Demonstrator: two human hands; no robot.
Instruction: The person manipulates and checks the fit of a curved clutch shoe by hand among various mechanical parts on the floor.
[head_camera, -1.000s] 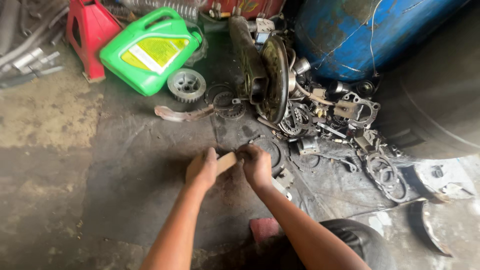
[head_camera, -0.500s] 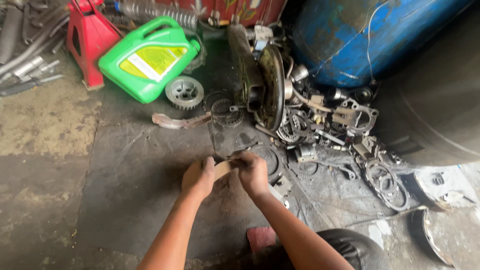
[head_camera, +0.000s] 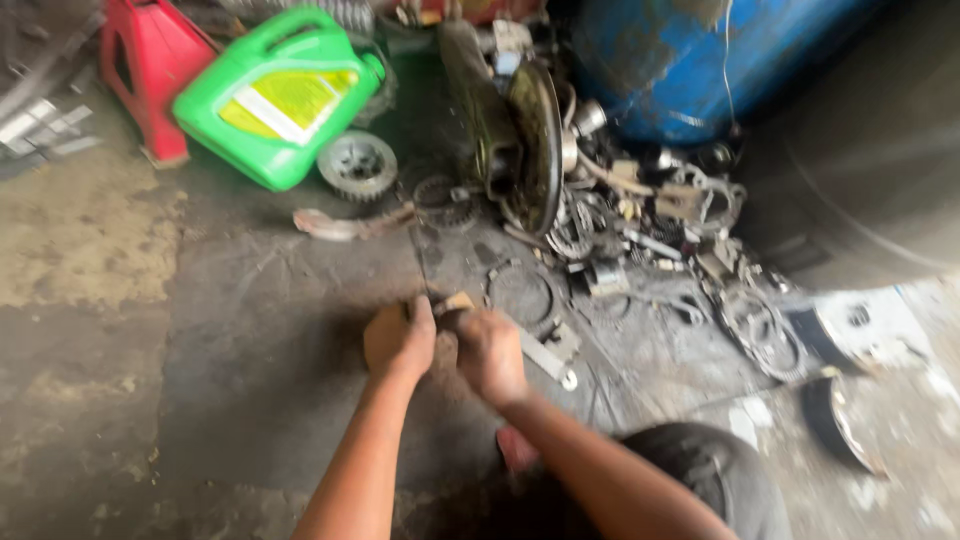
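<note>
Piece in my hands: a small tan, flat piece (head_camera: 457, 301) pokes out above my knuckles, low over the dark, oily floor (head_camera: 250, 330) near its middle (too blurred to tell what it is).
Left hand: my left hand (head_camera: 400, 340) is clenched round the near end of that piece, thumb up against it.
Right hand: my right hand (head_camera: 490, 352) is closed in a fist touching the left one, gripping the same piece from the other side.
Just beside: a flat metal bracket (head_camera: 548, 355) lies on the floor to the right of my right hand, a thin ring (head_camera: 520, 295) just beyond it.
Farther back: a heap of greasy metal parts (head_camera: 640, 230) spreads toward the far right, under a blue drum (head_camera: 690, 60).
Far left: a green plastic jug (head_camera: 275, 95) lies on its side, a toothed gear wheel (head_camera: 358, 165) touching it, a red stand (head_camera: 150, 70) beside both.
</note>
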